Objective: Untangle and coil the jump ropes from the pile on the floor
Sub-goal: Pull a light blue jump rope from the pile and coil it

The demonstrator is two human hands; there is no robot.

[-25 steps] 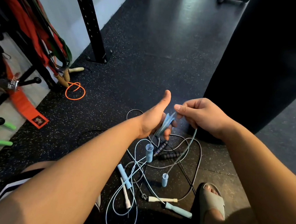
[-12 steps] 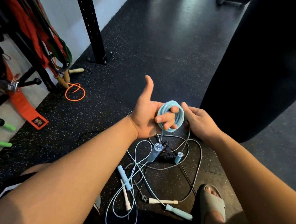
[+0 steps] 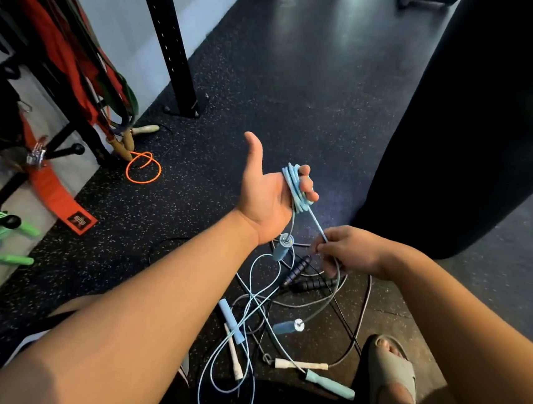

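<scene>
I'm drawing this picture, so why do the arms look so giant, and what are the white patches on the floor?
Head view: the wide-angle lens stretches things near the bottom edge, so both forearms balloon and the black post leans; head view, top: the pale patches are light glaring off the floor; the dark bag shows hardly any detail.
</scene>
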